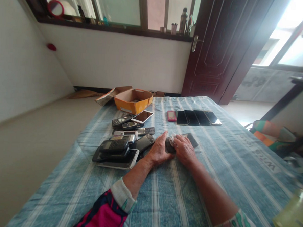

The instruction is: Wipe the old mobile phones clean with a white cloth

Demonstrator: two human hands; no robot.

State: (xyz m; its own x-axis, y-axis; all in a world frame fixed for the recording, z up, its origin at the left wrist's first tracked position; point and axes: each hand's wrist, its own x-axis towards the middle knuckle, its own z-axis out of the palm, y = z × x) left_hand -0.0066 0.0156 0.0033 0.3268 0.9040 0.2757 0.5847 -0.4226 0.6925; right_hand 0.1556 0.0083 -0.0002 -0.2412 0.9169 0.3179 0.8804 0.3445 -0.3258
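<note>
A dark phone (192,140) lies flat on the blue striped cloth between my hands. My left hand (159,151) has its thumb and fingers spread around the phone's left end. My right hand (184,149) rests on top, its curled fingers pressing a small whitish wad (172,139) on the surface. Left of my hands is a heap of old phones, among them a black one (114,145) and a white-framed one (143,116). Further back on the right, a pink-framed item (171,116) sits beside a row of several dark phones (189,118).
An open orange box (134,100) stands at the table's far left. A yellowish container (293,215) is at the near right edge. Behind the table are a white wall and a dark red door (216,45).
</note>
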